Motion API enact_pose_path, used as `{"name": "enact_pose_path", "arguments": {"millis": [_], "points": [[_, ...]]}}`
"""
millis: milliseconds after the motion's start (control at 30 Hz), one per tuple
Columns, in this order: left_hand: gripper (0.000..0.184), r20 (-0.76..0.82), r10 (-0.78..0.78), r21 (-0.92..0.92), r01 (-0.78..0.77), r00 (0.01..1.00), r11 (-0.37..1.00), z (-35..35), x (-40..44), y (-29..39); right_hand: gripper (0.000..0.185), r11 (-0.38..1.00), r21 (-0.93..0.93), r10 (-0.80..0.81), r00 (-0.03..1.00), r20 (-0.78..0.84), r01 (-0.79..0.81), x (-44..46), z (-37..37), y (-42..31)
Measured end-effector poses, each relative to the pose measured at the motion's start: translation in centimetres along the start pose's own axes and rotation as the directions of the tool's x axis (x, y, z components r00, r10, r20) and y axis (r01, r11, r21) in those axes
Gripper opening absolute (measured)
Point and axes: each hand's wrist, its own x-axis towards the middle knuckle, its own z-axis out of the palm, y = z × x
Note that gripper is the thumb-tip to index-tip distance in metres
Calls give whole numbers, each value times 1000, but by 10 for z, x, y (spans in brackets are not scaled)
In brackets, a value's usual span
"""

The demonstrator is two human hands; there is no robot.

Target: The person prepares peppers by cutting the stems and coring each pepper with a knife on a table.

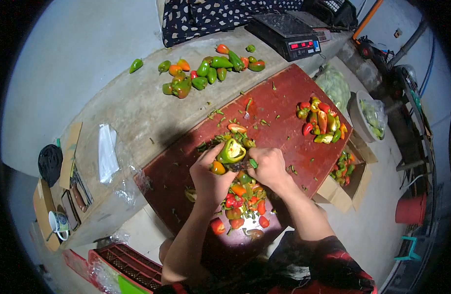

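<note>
My left hand (209, 174) is closed around a green pepper (231, 151), its cut top facing up so the pale inside shows. An orange pepper (217, 167) is right by my left fingers; whether they grip it too is unclear. My right hand (268, 166) is closed on a small knife (240, 166), with a bit of green handle showing and its dark blade pointing left, just below the green pepper. Cut peppers and scraps (245, 198) in red, orange and green lie below both hands. A halved orange pepper (237, 128) rests just beyond them.
The red table (284, 122) holds a pile of cut peppers (323, 120) at right. Whole peppers (206, 73) lie on the concrete ledge beside a digital scale (289, 36). A cardboard box (350, 183) of peppers and a tub (365, 115) stand right; a red crate (127, 267) is lower left.
</note>
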Motion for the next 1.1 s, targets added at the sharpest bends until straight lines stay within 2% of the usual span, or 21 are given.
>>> {"name": "enact_pose_path", "arguments": {"millis": [67,133,267,400,467,533,633,767,900,1000,1100], "points": [[45,-8,35,19,-34,999,999,0,-1,0,19,1000,-24,-4,1000,6,4,-1,4,-3],[53,-13,19,89,-18,1000,996,3,-4,-2,18,998,-53,25,1000,11,-24,-1,7,-3],[52,-10,43,99,-42,999,994,3,-5,-6,16,998,-61,-12,1000,17,13,-2,7,-5],[50,-41,71,86,-67,997,994,2,-5,-11,11,993,-106,63,998,27,-59,-2,6,-11],[44,-32,83,143,-77,996,987,1,-4,-6,10,988,-134,90,995,47,-83,-3,4,-9],[43,-31,74,115,-70,997,991,5,-5,-5,9,965,-219,157,986,49,-143,2,4,-2],[42,-9,38,70,-37,999,997,3,-6,-7,9,957,-240,178,983,49,-161,6,-3,-4],[43,19,49,32,-49,999,998,-1,-4,-5,9,962,-243,145,986,78,-122,2,0,-6],[44,42,88,114,-92,995,989,-3,-5,-2,8,958,-251,168,982,87,-141,6,1,2],[42,50,35,65,-38,998,997,-4,2,-1,9,959,-250,159,985,69,-137,8,-6,-1],[35,79,33,-19,-32,996,999,-7,-1,5,10,951,-271,190,972,138,-148,11,-13,-7]]}}
